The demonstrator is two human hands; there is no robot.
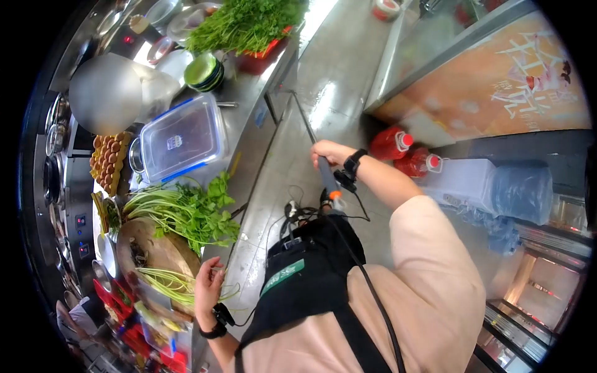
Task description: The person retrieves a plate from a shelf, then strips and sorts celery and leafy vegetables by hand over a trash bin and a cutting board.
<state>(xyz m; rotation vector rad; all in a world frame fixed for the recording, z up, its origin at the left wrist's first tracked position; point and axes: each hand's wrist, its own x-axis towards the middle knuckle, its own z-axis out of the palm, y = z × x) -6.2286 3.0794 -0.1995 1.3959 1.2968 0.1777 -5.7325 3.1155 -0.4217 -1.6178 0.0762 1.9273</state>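
My right hand [329, 153] is wrapped around the grey handle of a long, thin metal rod [303, 117] that looks like a sharpening steel. An orange piece shows at the handle's near end, and the rod points forward over the floor. My left hand [210, 281] hangs beside the counter edge, fingers loosely bent and apart, with nothing visible in it. Close by is a round wooden chopping board [177, 252] with cut green stalks [165, 284] on it. Leafy celery [199, 208] lies across the board's far side.
Along the counter stand a lidded plastic box [183, 138], a tray of eggs [110, 163], stacked green bowls [203, 71] and a heap of leafy herbs [249, 25]. Red bottles [392, 143] and a large water jug [521, 193] are on my right, near an orange-panelled cabinet [485, 87].
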